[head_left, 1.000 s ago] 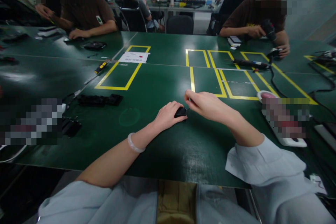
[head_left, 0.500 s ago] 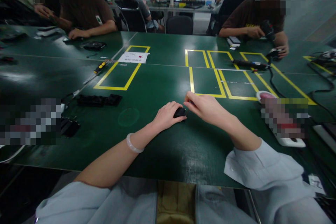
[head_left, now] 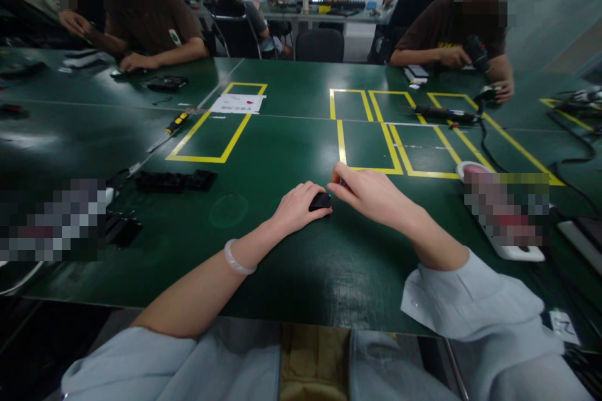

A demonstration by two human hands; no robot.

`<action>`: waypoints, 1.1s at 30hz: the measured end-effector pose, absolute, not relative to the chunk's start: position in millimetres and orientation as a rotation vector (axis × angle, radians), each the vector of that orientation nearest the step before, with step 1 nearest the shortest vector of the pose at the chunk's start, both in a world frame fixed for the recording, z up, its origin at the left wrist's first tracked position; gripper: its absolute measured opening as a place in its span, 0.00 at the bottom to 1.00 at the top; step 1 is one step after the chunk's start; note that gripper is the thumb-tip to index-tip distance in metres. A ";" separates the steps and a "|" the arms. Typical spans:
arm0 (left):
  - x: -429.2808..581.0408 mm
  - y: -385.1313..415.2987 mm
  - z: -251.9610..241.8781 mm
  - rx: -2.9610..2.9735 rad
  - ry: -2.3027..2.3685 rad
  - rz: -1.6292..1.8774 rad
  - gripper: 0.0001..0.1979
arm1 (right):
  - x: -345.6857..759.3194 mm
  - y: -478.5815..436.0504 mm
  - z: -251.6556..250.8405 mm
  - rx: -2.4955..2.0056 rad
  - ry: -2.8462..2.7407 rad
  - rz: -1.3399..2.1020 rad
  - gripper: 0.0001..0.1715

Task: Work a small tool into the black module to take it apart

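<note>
A small black part [head_left: 320, 202] lies on the green table [head_left: 282, 156] in front of me. My left hand [head_left: 296, 208], with a pale bangle on its wrist, rests on the table and its fingers curl around this part. Just to the right, my right hand [head_left: 369, 191] hovers with thumb and forefinger pinched together at the part's far edge; whatever they pinch is too small to make out.
Yellow taped rectangles [head_left: 371, 131] mark the table ahead. Black parts [head_left: 175, 180] lie to the left, a yellow-handled screwdriver [head_left: 176, 123] and a white sheet [head_left: 236, 103] beyond. A white tray [head_left: 505, 244] sits right. Across the table, other people work; one holds a power tool [head_left: 476, 50].
My right hand has slid slightly left and closer to the black part. The left hand stays on the part. The view has shifted a little.
</note>
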State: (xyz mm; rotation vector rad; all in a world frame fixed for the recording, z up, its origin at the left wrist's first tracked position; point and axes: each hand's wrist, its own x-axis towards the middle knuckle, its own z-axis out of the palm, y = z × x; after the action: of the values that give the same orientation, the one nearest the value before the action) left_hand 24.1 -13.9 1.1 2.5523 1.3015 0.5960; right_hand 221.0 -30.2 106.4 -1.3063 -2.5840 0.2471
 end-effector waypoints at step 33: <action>23.5 -14.3 2.5 2.532 1.269 0.603 0.20 | 220.4 -32.3 110.5 -1.269 -2.605 0.327 0.10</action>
State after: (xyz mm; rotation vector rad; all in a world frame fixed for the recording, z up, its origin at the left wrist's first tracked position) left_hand 23.5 -14.3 2.5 2.5318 1.2688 0.6030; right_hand 220.4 -32.3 110.5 -1.2687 -2.6051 0.3269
